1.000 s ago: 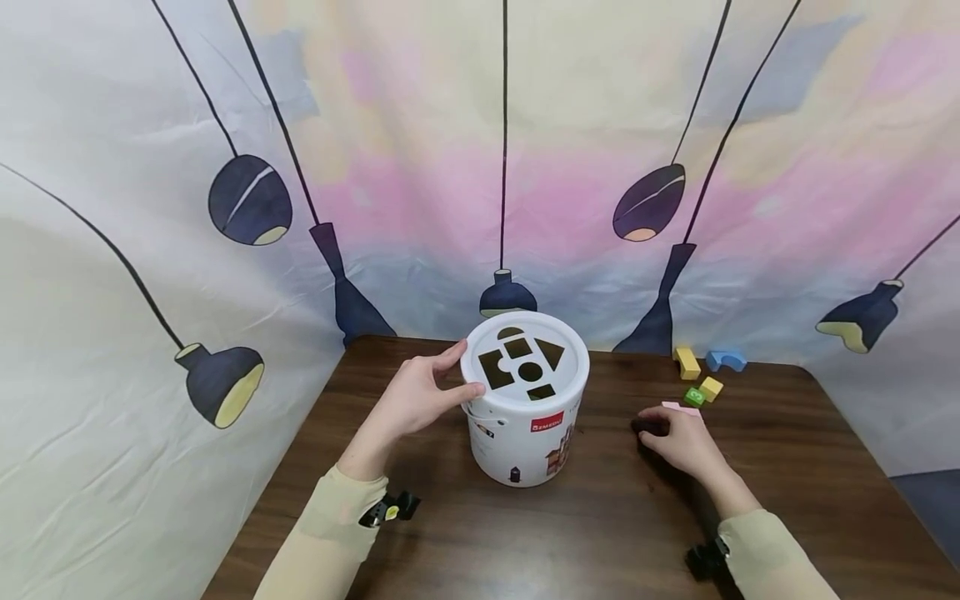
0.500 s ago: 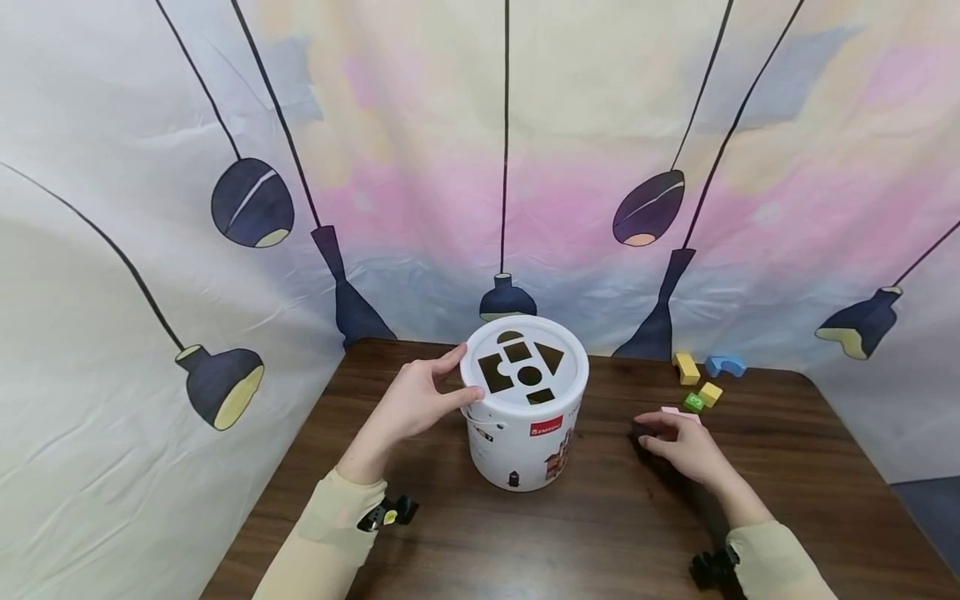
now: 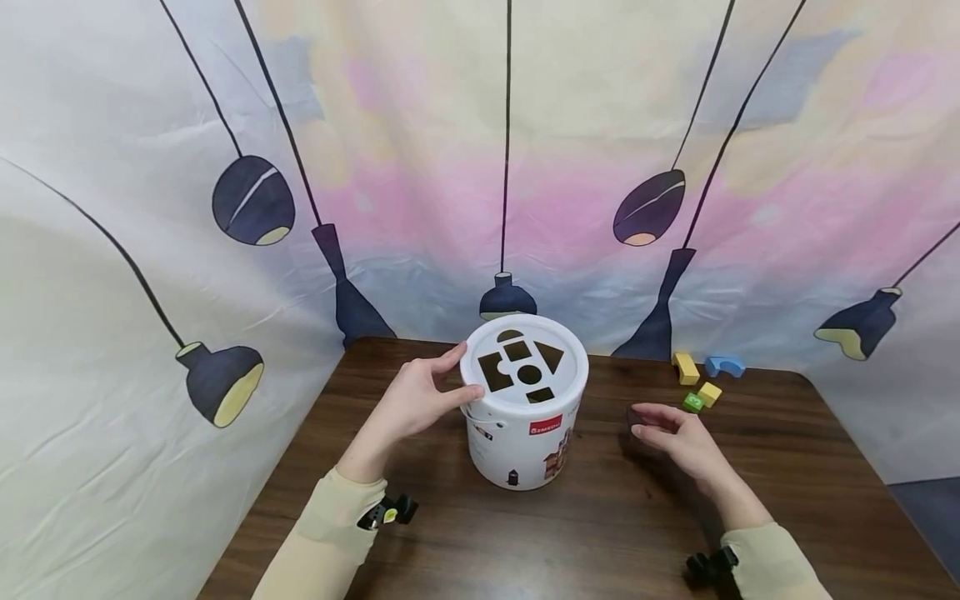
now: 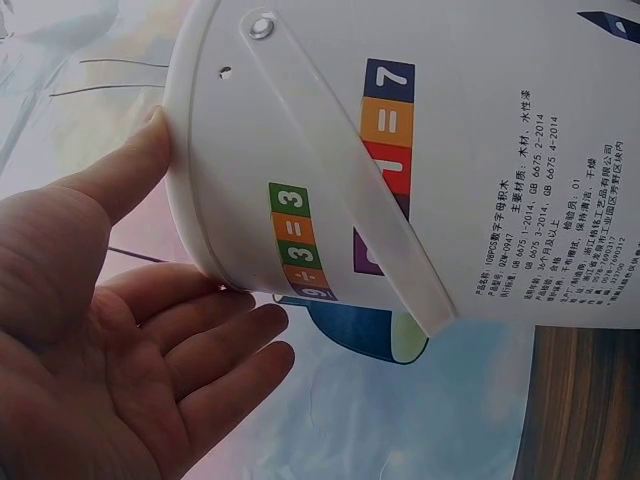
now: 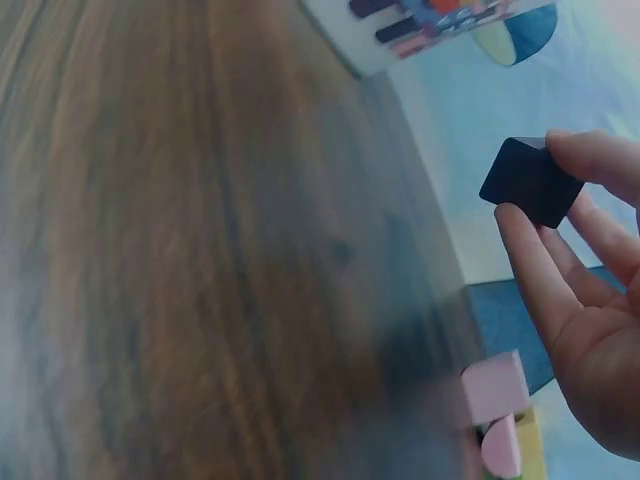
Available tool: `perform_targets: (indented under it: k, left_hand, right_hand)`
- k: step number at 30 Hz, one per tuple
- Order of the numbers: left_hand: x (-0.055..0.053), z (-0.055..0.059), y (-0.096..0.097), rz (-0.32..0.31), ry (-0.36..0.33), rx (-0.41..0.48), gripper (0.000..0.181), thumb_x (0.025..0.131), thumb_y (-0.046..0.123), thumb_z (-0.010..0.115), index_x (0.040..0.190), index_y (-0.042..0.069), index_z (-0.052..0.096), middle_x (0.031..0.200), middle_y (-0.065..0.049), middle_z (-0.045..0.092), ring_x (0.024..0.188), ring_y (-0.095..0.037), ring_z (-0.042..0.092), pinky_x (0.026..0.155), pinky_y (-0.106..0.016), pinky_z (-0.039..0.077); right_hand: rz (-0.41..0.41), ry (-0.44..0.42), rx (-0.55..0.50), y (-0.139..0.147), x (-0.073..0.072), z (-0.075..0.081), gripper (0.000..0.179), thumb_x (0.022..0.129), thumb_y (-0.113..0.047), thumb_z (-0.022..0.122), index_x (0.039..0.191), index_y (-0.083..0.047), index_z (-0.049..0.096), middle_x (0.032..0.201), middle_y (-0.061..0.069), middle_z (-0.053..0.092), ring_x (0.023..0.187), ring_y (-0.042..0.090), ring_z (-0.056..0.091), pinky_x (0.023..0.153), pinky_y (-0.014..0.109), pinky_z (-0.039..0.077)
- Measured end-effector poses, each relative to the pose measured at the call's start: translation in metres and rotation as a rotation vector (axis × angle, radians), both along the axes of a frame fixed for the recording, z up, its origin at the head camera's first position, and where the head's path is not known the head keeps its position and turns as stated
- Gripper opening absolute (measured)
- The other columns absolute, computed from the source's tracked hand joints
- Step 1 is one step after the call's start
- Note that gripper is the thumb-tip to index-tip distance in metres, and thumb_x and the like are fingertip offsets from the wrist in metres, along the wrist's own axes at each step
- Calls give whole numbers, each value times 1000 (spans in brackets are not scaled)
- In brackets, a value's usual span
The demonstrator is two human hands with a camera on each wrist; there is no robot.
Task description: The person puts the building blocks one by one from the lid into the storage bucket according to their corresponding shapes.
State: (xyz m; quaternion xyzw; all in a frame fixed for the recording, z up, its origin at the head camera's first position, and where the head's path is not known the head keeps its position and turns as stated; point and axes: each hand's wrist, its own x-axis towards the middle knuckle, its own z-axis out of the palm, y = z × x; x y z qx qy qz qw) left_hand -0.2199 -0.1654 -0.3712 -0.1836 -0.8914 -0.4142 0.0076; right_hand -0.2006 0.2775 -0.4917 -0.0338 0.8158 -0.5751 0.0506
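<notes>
A white toy-block bucket (image 3: 525, 454) stands upright on the table, its lid (image 3: 570, 372) cut with several shaped holes. My left hand (image 3: 411, 402) touches the left side of the lid's rim with extended thumb and index finger. In the left wrist view, the remaining fingers of that left hand (image 4: 150, 290) are spread loosely by the bucket wall (image 4: 330, 60). To the right of the bucket, my right hand (image 3: 678, 437) pinches a small dark toy block (image 5: 530, 182) between thumb and fingertips. The right wrist view shows that block angled, close to the fingertips.
Behind the right hand lie a yellow arch block (image 3: 686, 368), a blue arch block (image 3: 725, 366), a yellow block (image 3: 709, 393) and a green block (image 3: 693, 402). Pink blocks (image 5: 496, 388) show in the right wrist view. A patterned cloth (image 3: 420, 167) hangs behind the wooden table (image 3: 487, 542).
My right hand has moved slightly left with the dark block, and the pink block seen beside it before is now hidden from the head view. The left hand stays at the rim.
</notes>
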Motion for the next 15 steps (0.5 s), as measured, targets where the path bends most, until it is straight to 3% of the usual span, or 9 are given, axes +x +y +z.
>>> perform_targets:
  k: [7,11,15]
  left_hand:
    - [1,4,0,-3,1,4,82,91,45,86,159,15,51,160,0,51,146,-25,50,111,-52,48]
    - [1,5,1,-7,-4,7,83,92,46,86,160,16,50,161,-1,50,147,-26,49,111,-52,48]
    - [1,5,1,-2,-15,3,83,92,46,86,160,17,50,161,0,49,148,-24,48,110,-51,49]
  right_hand:
    - [75,18,-36,-9,-4,15,61,103,-27,76,158,-10,55,149,22,56,122,10,60,95,25,55]
    - [109,23,-121,-15,-8,28,60,104,-22,75,156,-4,53,136,22,53,112,15,66,95,32,59]
    - [96,53,-70,-18,-11,44,57,103,-22,76,151,0,55,129,18,58,108,13,67,90,30,60]
